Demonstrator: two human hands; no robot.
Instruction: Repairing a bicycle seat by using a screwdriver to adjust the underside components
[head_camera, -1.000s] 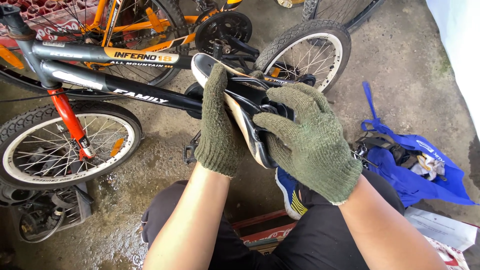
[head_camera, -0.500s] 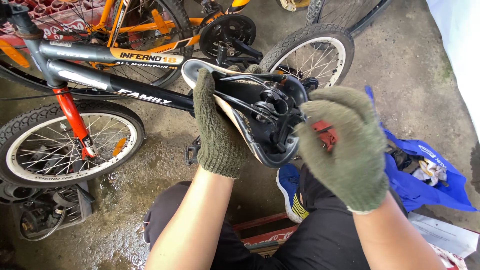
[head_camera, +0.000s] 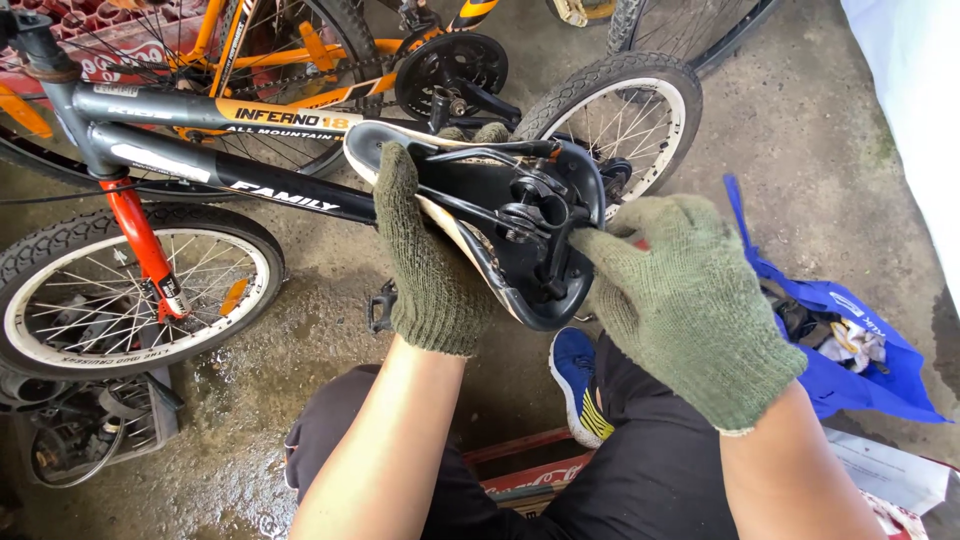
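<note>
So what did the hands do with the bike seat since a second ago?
The bike seat was turned over, so its underside with the metal rails now faces up. The right hand slid off the top to the rear end, fingers at the clamp. The left hand kept its grip on the side. The bikes and the blue bag stayed put.

The top of the saddle (head_camera: 500, 240) is turned away; only its underside is seen. The left hand (head_camera: 425, 260) has its fingers (head_camera: 480, 133) wrapped behind the saddle, tips alone showing. The right hand (head_camera: 690, 300) covers whatever is gripped at the clamp; its palm is not seen. The orange bike (head_camera: 300, 50) is cut off by the upper edge. Contents of the blue bag (head_camera: 850, 340) cannot be told.
</note>
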